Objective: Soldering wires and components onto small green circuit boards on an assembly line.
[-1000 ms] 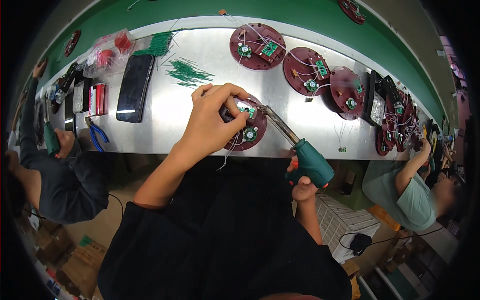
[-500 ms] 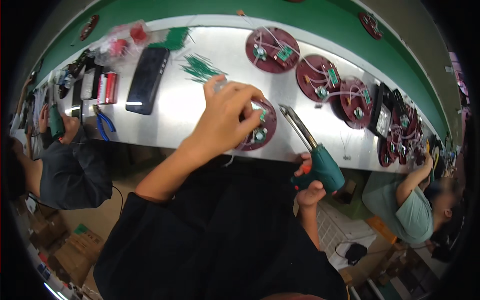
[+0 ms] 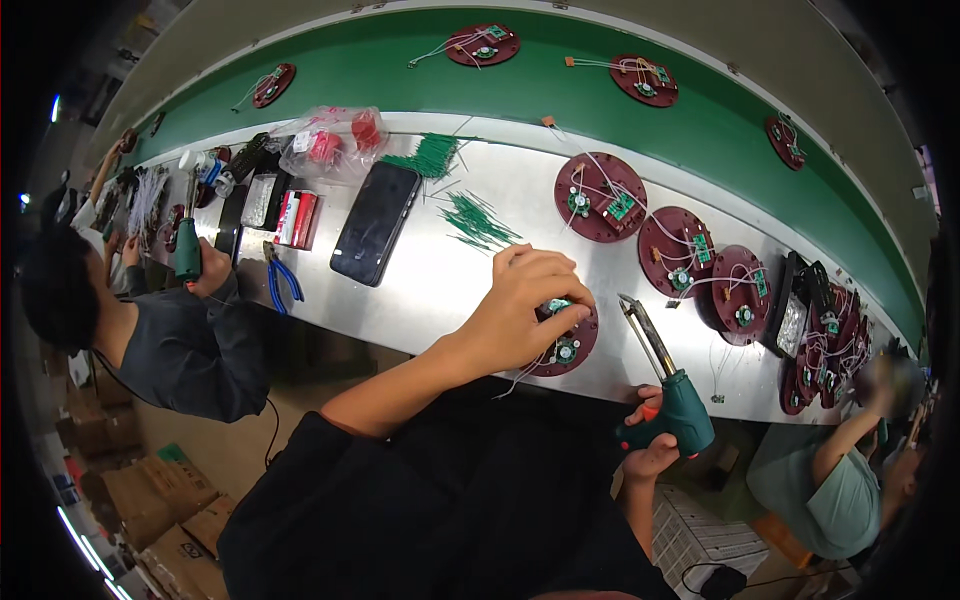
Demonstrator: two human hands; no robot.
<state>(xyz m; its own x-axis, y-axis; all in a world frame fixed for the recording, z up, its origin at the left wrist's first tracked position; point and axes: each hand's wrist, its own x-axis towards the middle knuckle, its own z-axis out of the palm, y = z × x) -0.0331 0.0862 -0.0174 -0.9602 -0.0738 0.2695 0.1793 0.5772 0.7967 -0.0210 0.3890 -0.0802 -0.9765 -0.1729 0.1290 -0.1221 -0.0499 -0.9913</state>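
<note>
My left hand (image 3: 525, 305) reaches over a round dark red disc (image 3: 585, 345) near the table's front edge. Its fingers are bent and closed about the disc's upper part, hiding much of it. A small green circuit board and a round green-and-white part show on the disc, and thin white wires trail off its lower left. My right hand (image 3: 650, 458) grips a dark green soldering gun (image 3: 690, 420) with a red trigger. The gun's long metal barrel slants up and left, its tip just right of the disc and apart from it.
Similar wired discs (image 3: 600, 200) lie to the right; others sit on the green ledge (image 3: 540, 90). Green wire pieces (image 3: 478, 220), a black phone (image 3: 376, 225), blue-handled pliers (image 3: 282, 280) and a plastic bag (image 3: 335, 145) lie left. Co-workers (image 3: 165, 340) sit on both sides.
The view has shifted, so the table sits lower and farther right, and more of the green ledge shows. My left fingers have settled closer over the disc. The soldering gun stays in my right hand.
</note>
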